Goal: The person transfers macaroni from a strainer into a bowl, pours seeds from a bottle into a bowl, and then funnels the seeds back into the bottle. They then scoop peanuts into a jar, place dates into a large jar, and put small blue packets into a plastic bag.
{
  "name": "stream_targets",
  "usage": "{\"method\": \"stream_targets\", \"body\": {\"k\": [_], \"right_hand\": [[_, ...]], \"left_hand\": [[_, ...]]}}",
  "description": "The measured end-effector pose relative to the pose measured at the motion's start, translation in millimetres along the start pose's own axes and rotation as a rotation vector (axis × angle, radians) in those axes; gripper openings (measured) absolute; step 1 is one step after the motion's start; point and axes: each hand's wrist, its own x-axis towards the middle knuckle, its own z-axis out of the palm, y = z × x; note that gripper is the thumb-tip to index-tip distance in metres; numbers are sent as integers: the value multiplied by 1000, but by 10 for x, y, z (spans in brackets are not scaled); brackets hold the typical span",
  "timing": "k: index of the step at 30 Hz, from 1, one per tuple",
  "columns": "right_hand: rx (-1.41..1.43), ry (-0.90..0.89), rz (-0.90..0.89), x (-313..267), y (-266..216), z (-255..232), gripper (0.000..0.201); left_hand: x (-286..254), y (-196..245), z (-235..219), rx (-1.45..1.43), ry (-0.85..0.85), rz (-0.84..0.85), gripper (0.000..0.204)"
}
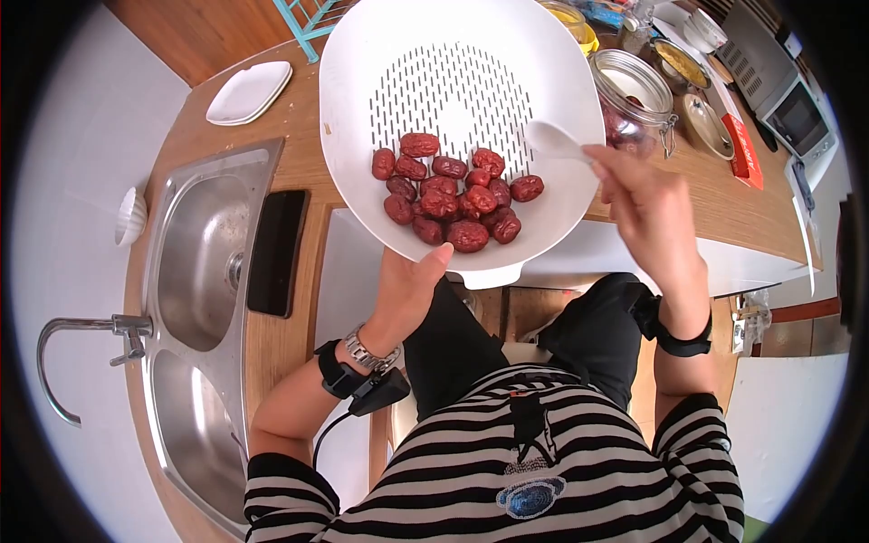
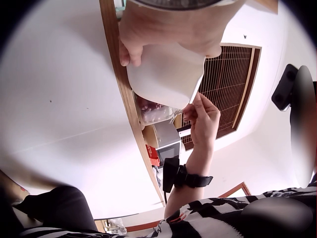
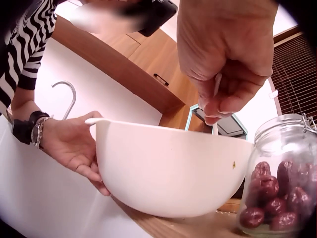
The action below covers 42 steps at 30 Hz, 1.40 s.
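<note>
A white strainer bowl [image 1: 353,81] with slots in its bottom holds several wrinkled red dates [image 1: 440,199], bunched at the side nearer the body. The left hand [image 1: 407,294] grips that near rim, its thumb over the edge and its fingers against the outside wall, as the right wrist view shows. In the right hand [image 1: 647,204] the handle of a white spoon [image 1: 554,141] is pinched; the spoon's bowl hangs inside the strainer, right of the dates and not touching them. A glass jar [image 3: 282,124] with more dates stands beside the strainer.
A double steel sink [image 1: 204,262] with a faucet [image 1: 131,326] lies left, a black phone [image 1: 278,253] on its edge. White dishes [image 1: 249,93] sit behind it. Right of the jar are a lidded dish [image 1: 706,127], a red box [image 1: 742,154] and a microwave [image 1: 797,113].
</note>
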Motion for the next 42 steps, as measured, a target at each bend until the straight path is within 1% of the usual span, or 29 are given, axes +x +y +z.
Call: {"method": "stream_targets", "body": {"k": [2,4,6,7,9,10,12,13,15,16,18,20,21,24,26,29,31,32,36,38,40,42], "right_hand": [[-105,-114,-1,-17,2,59,13],[-85,-92,17,-45,8,92,9],[60,-164,139,-85,28,90,10],[60,-166,139,-95,1,80,10],[294,-350,373,-108,-57,47,14],[294,-350,374,-125,-43,55,14],[525,-331,491,-170,-4,100,19],[527,-332,491,-183,0,111,19],[766,-290,649,-207,6,125,22],[767,-288,651,-228,9,144,22],[866,-203,677,-275,15,191,25],[897,-171,687,-303,25,225,26],[929,-139,697,-308,28,239,26],[1005,-102,738,-312,38,252,27],[1047,-86,753,-302,47,232,27],[1123,-48,768,-268,36,159,26],[1169,14,764,-239,23,104,25],[1169,15,764,-215,21,58,25],[1096,209,642,-108,81,-180,24],[999,299,595,-48,121,-307,25],[930,360,503,-17,238,-383,25],[880,375,476,22,300,-417,26]], "left_hand": [[-2,-4,-6,-18,7,-26,49],[-9,5,-9,-6,1,-17,48],[-7,4,-13,7,-5,-10,47],[-4,1,-19,12,-1,-12,46],[-4,-4,-19,17,2,-16,45],[-4,-5,-13,10,4,-10,44],[-6,1,-7,4,6,-4,43],[-7,9,0,8,3,-7,43],[-8,17,9,13,0,-10,42],[-12,19,8,9,1,-17,42],[-13,9,13,5,-1,-25,41],[-2,-21,21,3,54,37,40],[-2,-14,12,3,54,38,40],[-2,3,-6,26,12,-8,40],[3,1,3,23,17,36,41],[-2,25,5,5,1,6,43],[3,25,14,3,3,10,43],[5,24,19,1,6,13,44],[10,8,15,-8,27,20,46],[9,5,-11,0,-7,-20,47],[12,-5,-13,3,-2,-11,48],[14,-12,-12,6,1,-2,48]]}}
